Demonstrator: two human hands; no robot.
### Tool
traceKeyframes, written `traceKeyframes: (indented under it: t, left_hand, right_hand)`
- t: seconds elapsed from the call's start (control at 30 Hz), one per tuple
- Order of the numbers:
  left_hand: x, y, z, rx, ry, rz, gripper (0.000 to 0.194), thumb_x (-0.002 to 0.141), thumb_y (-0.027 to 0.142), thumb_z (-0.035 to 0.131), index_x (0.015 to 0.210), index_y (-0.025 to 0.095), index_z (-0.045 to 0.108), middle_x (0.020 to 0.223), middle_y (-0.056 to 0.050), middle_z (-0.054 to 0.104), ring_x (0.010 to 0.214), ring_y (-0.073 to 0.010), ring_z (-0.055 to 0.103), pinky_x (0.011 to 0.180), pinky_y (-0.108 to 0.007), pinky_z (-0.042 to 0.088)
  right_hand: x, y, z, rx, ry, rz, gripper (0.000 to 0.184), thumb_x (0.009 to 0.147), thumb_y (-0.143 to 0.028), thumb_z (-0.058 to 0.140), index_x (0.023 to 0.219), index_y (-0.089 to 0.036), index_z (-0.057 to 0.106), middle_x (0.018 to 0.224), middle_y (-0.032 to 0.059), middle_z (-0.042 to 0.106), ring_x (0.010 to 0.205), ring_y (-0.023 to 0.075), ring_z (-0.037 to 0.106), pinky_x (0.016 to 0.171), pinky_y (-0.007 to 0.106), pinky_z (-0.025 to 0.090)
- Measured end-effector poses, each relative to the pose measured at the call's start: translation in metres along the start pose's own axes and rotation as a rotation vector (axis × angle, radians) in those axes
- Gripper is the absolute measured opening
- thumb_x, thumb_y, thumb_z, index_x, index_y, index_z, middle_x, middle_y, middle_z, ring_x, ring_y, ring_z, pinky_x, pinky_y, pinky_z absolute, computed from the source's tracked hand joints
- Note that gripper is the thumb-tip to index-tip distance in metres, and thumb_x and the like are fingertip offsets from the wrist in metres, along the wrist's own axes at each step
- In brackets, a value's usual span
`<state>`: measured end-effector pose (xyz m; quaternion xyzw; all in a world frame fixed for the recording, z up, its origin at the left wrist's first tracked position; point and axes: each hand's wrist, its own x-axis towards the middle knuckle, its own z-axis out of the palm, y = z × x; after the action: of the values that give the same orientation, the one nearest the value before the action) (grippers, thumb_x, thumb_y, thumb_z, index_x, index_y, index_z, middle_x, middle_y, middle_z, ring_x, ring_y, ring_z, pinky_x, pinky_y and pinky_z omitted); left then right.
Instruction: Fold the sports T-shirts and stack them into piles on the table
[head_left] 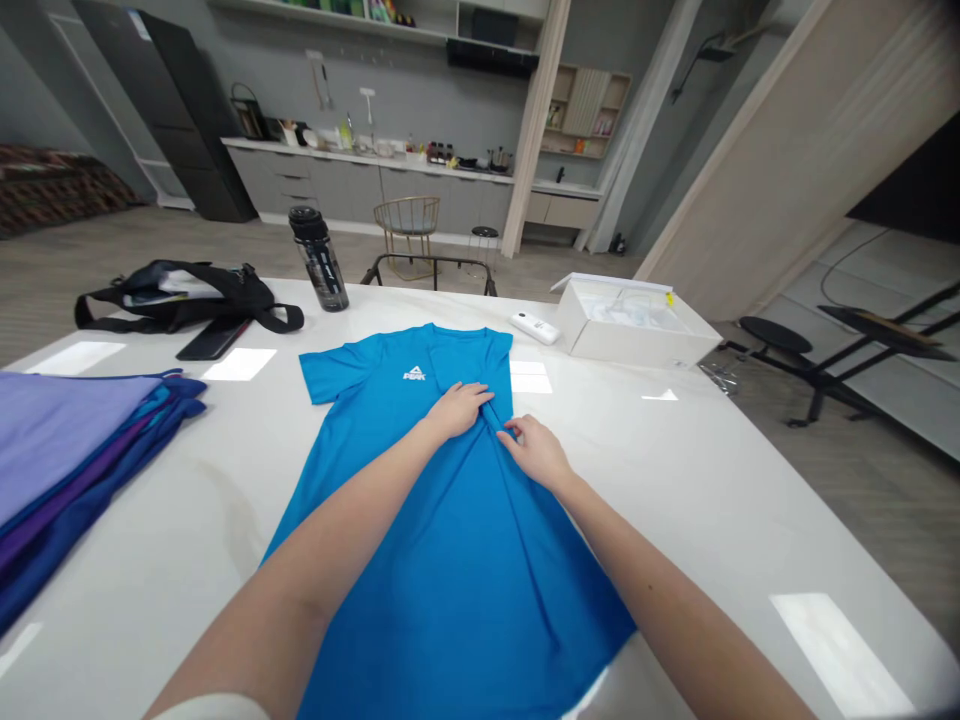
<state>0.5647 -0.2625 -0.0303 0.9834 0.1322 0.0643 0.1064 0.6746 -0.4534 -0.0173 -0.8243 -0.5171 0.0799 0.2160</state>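
A blue T-shirt (420, 500) with a small white logo on its chest lies spread on the white table, collar away from me. Its right side is partly folded inward, and creases run down from the fold. My left hand (459, 408) rests on the upper chest with its fingers stretched out over the cloth near the fold. Beside it, my right hand (534, 448) pinches the folded edge between thumb and fingers. The right sleeve is tucked out of sight; the left sleeve lies spread out.
Folded clothes in purple and blue (75, 450) are stacked at the left. Behind them are a black bag (187, 295), a phone (213, 339) and a dark bottle (321, 262). A white remote-like device (535, 328) and an open white box (637, 325) stand at the back right.
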Motion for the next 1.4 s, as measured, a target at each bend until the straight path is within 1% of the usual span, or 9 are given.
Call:
traceKeyframes:
  t: [0.3,0.53,0.6,0.7,0.77,0.9,1.13,1.27,1.4]
  left_hand:
    - [-0.056,0.075,-0.002,0.006,0.065,0.122,0.041,0.096,0.016,0.045,0.129,0.027,0.067,0.143,-0.008,0.060,0.133,-0.0227,0.053,0.114,-0.044,0.037]
    - [-0.095,0.115,0.001,-0.184,0.050,0.130,0.043,0.091,0.007,0.045,0.120,0.027,0.068,0.139,-0.006,0.061,0.133,-0.0213,0.051,0.110,-0.041,0.042]
    - [-0.099,0.123,0.005,-0.449,0.126,-0.008,0.044,0.088,0.006,0.048,0.121,0.027,0.068,0.140,-0.006,0.059,0.132,-0.0207,0.052,0.111,-0.038,0.042]
    - [-0.090,0.131,0.008,-1.016,0.323,-0.493,0.043,0.088,0.012,0.058,0.128,0.026,0.061,0.136,-0.007,0.060,0.121,-0.0199,0.059,0.106,-0.034,0.047]
    - [-0.076,0.128,0.006,-1.226,0.383,-0.748,0.043,0.091,0.025,0.061,0.134,0.023,0.054,0.123,-0.010,0.065,0.105,-0.0207,0.065,0.093,-0.035,0.053]
    - [-0.042,0.105,-0.008,-1.366,0.376,-0.898,0.046,0.091,0.034,0.064,0.133,0.020,0.049,0.098,-0.007,0.068,0.081,-0.0185,0.068,0.073,-0.030,0.056]
    - [0.002,0.054,-0.029,-1.505,0.407,-0.909,0.044,0.074,0.014,0.075,0.116,0.020,0.063,0.078,-0.002,0.067,0.071,-0.0158,0.067,0.069,-0.027,0.056]
    - [0.016,0.036,-0.024,-1.406,0.536,-0.930,0.060,0.072,0.013,0.075,0.129,0.022,0.058,0.086,-0.002,0.069,0.075,-0.0145,0.068,0.074,-0.028,0.057]
    - [0.022,0.020,-0.016,-1.194,0.643,-0.889,0.062,0.073,0.014,0.073,0.133,0.020,0.058,0.104,-0.007,0.073,0.093,-0.0190,0.070,0.087,-0.034,0.057]
  right_hand:
    - [-0.105,-0.028,-0.021,-0.099,-0.077,0.206,0.032,0.094,-0.039,0.062,0.122,-0.023,0.062,0.100,0.0080,0.075,0.098,0.0260,0.070,0.078,0.030,0.046]
    - [-0.159,-0.036,-0.054,-0.049,-0.214,0.283,0.055,0.081,-0.032,0.071,0.132,-0.015,0.058,0.116,0.0162,0.073,0.104,0.0302,0.069,0.079,0.032,0.046]
    - [-0.173,-0.041,-0.063,0.008,-0.238,0.240,0.047,0.080,-0.027,0.071,0.124,-0.014,0.064,0.108,0.0136,0.074,0.099,0.0282,0.070,0.078,0.031,0.046]
    - [-0.191,-0.059,-0.070,0.094,-0.216,0.124,0.037,0.081,-0.020,0.066,0.117,-0.015,0.069,0.104,0.0103,0.075,0.098,0.0259,0.069,0.081,0.029,0.047]
    - [-0.201,-0.075,-0.071,0.141,-0.186,0.073,0.042,0.082,-0.016,0.062,0.124,-0.015,0.068,0.112,0.0104,0.074,0.105,0.0252,0.068,0.088,0.029,0.048]
    - [-0.214,-0.106,-0.067,0.162,-0.167,0.006,0.049,0.084,-0.008,0.054,0.131,-0.014,0.067,0.122,0.0122,0.069,0.113,0.0234,0.065,0.100,0.030,0.046]
    - [-0.235,-0.131,-0.064,0.155,-0.182,0.030,0.053,0.087,-0.006,0.048,0.136,-0.013,0.064,0.120,0.0137,0.065,0.114,0.0238,0.064,0.103,0.032,0.046]
    - [-0.239,-0.134,-0.057,0.171,-0.213,0.067,0.053,0.087,-0.006,0.048,0.136,-0.016,0.065,0.120,0.0128,0.066,0.111,0.0236,0.066,0.101,0.032,0.047]
    - [-0.240,-0.138,-0.046,0.173,-0.248,0.068,0.045,0.089,-0.010,0.050,0.129,-0.018,0.069,0.116,0.0121,0.069,0.111,0.0247,0.067,0.097,0.031,0.048]
